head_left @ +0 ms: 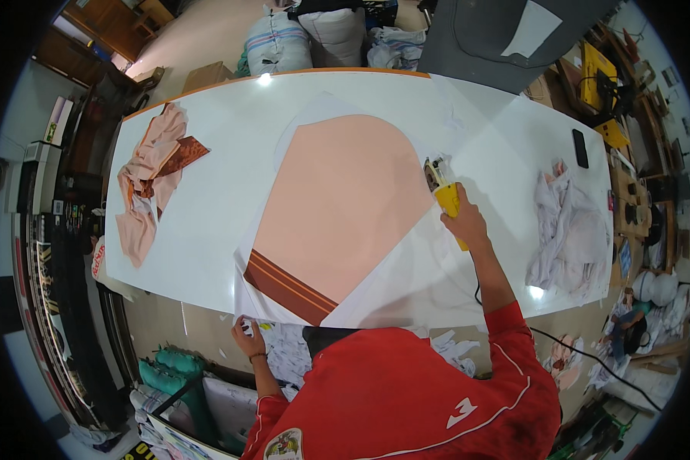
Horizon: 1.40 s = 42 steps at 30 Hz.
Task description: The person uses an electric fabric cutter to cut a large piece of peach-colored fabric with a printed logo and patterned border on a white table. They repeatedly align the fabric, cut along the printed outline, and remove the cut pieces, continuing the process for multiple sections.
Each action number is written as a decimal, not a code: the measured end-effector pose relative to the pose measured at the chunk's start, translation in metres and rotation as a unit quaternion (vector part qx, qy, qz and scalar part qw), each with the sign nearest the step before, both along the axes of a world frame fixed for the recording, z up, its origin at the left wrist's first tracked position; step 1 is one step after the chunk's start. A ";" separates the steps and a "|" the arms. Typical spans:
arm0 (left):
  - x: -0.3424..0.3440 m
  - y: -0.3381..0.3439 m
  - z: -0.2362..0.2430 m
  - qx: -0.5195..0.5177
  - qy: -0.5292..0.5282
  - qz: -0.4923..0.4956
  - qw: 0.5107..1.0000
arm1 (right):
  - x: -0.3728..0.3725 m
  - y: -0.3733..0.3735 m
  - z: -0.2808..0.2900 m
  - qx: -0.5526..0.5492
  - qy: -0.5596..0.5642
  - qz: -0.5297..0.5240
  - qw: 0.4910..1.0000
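Observation:
My right hand (465, 220) grips the yellow handle of an electric fabric cutter (448, 198). The cutter's metal head rests against the right edge of a peach fabric piece (345, 199) lying flat on the table. A brown striped band (295, 287) runs along the piece's lower left edge. White fabric (391, 287) shows around and beneath the peach piece. At the table's front edge, below the band, my left hand (250, 340) has curled fingers with a whitish bit between them; I cannot make out what it is.
Crumpled peach and brown fabric (149, 180) lies at the left of the white table (222, 176). At the right are a heap of whitish scraps (567, 234) and a black phone (580, 148). The cutter's black cord (590, 359) trails off right. Stuffed sacks (278, 42) stand beyond the far edge.

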State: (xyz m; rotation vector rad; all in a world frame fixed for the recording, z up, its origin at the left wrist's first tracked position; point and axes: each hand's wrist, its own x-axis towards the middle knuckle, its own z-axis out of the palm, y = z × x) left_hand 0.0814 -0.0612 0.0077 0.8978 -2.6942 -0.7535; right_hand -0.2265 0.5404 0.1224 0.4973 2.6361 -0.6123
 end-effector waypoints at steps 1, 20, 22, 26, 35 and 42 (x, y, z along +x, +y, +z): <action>0.008 0.003 -0.001 0.004 -0.014 0.022 1.000 | -0.007 0.000 -0.003 0.006 0.001 0.001 1.000; 0.097 0.040 0.004 0.040 -0.177 0.111 0.977 | -0.139 0.017 -0.008 0.035 0.017 0.134 0.990; 0.087 0.042 0.003 0.041 -0.171 0.108 0.979 | -0.150 0.015 -0.001 0.052 0.008 0.149 0.987; 0.063 0.047 0.014 0.031 -0.160 0.121 0.979 | -0.171 0.017 -0.004 0.060 0.023 0.184 0.981; -0.005 0.049 0.022 -0.024 -0.055 0.156 0.986 | -0.218 0.011 0.009 0.073 0.002 0.266 0.961; -0.128 0.115 0.036 -0.081 -0.052 -0.045 0.994 | -0.230 0.009 -0.030 -0.095 0.055 0.192 0.975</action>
